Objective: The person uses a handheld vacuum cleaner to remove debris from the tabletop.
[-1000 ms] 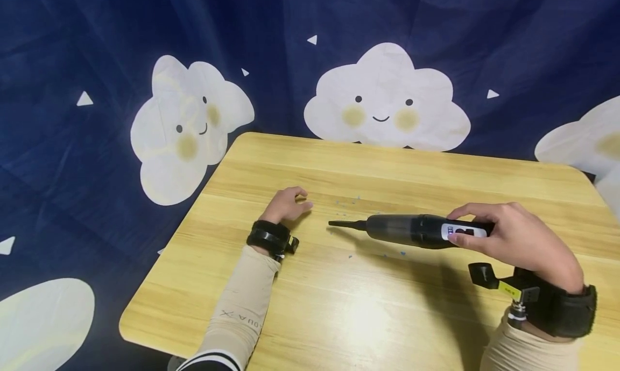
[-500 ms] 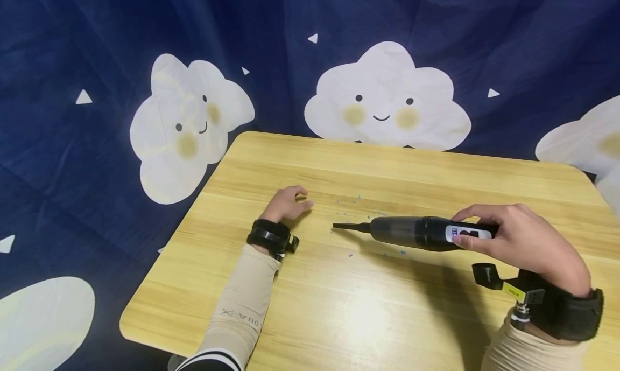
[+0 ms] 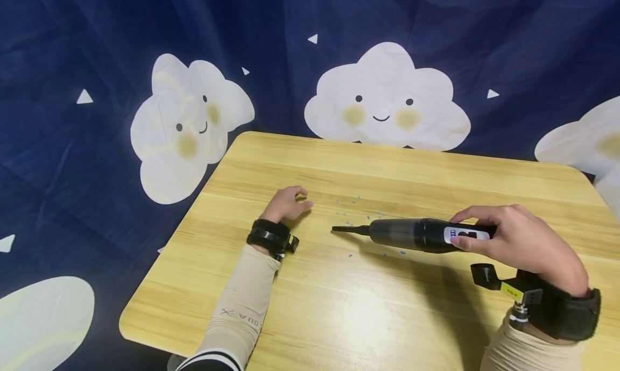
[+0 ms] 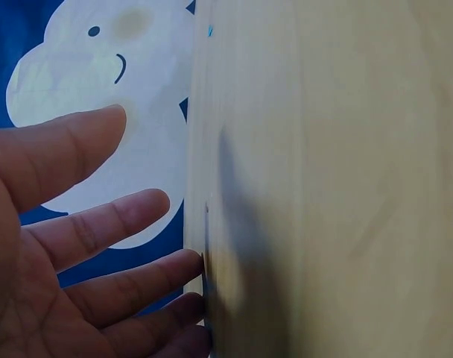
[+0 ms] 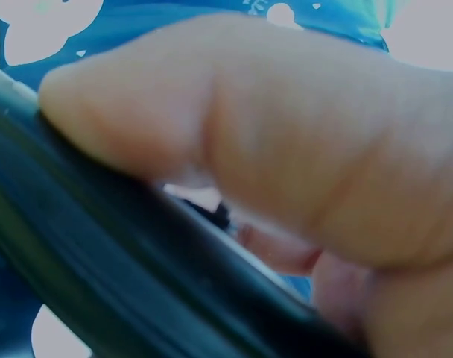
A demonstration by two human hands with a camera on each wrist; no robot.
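Gripping the black handheld vacuum (image 3: 407, 235) above the wooden table (image 3: 194, 285), the right hand (image 3: 528, 244) might, if it dips carelessly, let the narrow nozzle (image 3: 352, 229) scatter nearby blue scraps (image 3: 403, 252), while the left hand (image 3: 286, 205) holds nothing, fingers (image 4: 100, 231) apart.

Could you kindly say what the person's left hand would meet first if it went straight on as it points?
Probably the small blue scraps on the yellow wood-grain table, though the bare left hand might pass above them; its height is unclear.
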